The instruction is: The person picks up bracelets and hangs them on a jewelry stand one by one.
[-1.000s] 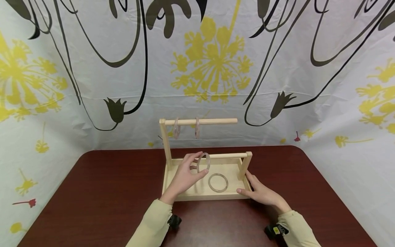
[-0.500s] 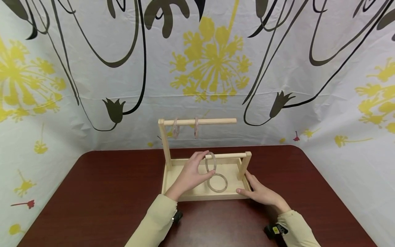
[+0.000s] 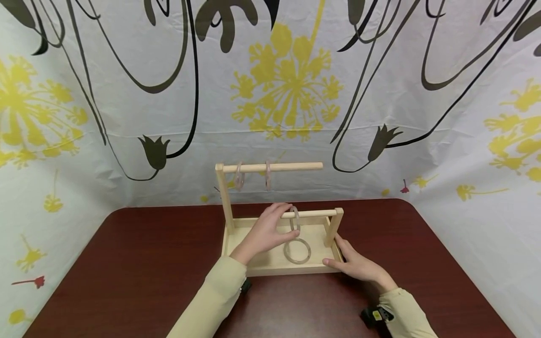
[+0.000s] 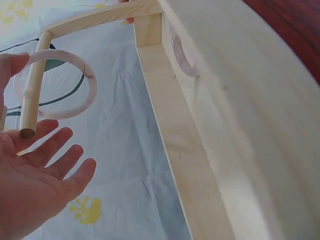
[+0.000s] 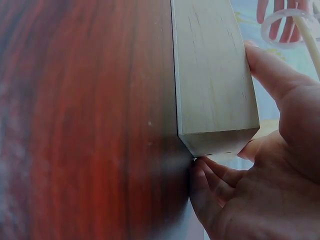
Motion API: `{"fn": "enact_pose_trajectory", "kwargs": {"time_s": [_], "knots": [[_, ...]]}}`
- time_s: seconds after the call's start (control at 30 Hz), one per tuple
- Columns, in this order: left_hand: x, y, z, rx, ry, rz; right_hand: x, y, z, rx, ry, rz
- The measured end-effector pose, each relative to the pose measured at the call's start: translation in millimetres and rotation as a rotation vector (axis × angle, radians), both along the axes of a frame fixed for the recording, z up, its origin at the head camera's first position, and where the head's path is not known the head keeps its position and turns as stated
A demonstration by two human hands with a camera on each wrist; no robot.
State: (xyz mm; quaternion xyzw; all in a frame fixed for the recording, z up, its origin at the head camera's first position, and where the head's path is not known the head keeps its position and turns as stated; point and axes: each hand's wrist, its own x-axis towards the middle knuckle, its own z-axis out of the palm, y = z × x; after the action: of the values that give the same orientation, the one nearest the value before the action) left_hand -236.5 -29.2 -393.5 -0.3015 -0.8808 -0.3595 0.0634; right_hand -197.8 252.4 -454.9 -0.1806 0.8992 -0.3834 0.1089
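My left hand [image 3: 266, 230] pinches a pale translucent bangle [image 4: 92, 90] between thumb and fingers. In the left wrist view the bangle encircles the free end of the wooden stand's lower rod [image 3: 317, 213]; the other fingers are spread below. A second bangle [image 3: 297, 262] lies flat in the tray of the wooden stand [image 3: 274, 271]. Two pinkish bangles, one [image 3: 239, 180] further left and one [image 3: 268, 178] beside it, hang from the upper rod [image 3: 300, 166]. At the tray's right end, my right hand [image 3: 359, 265] holds the corner, thumb at the front and fingers along the outer side.
The stand sits on a dark red-brown table [image 3: 160, 263]. Its left post [image 3: 226, 202] rises higher than the right post [image 3: 334, 227]. Behind the table hangs a white cloth [image 3: 270, 108] with yellow and dark plant prints.
My left hand has moved right with the bangle, from left of the lower rod's free end to round the rod. The right hand stays at the tray's corner.
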Motion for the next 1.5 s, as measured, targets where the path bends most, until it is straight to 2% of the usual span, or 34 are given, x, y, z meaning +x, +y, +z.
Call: {"fn": "enact_pose_trajectory", "kwargs": {"time_s": [0.23, 0.53, 0.73, 1.1, 1.27, 1.5], "knots": [[-2.6, 10.3, 4.8, -0.056, -0.002, -0.023, -0.3, 0, -0.3, -0.003, 0.000, 0.006], [-5.3, 19.0, 9.4, -0.178, 0.078, -0.025, -1.3, 1, 1.1, -0.002, -0.031, 0.003], [-6.0, 22.5, 15.3, -0.279, 0.151, -0.011, -1.0, 1, 2.7, -0.009, -0.055, -0.006], [-6.7, 31.3, 19.7, -0.455, 0.201, 0.030, 0.1, 0, 2.4, -0.005, -0.048, -0.008], [-6.3, 35.1, 22.9, -0.497, 0.229, 0.026, -0.7, 0, 2.1, -0.003, -0.050, -0.007], [-6.7, 39.5, 21.7, -0.532, 0.262, 0.038, -0.6, 0, 1.9, -0.014, -0.051, -0.003]]}}
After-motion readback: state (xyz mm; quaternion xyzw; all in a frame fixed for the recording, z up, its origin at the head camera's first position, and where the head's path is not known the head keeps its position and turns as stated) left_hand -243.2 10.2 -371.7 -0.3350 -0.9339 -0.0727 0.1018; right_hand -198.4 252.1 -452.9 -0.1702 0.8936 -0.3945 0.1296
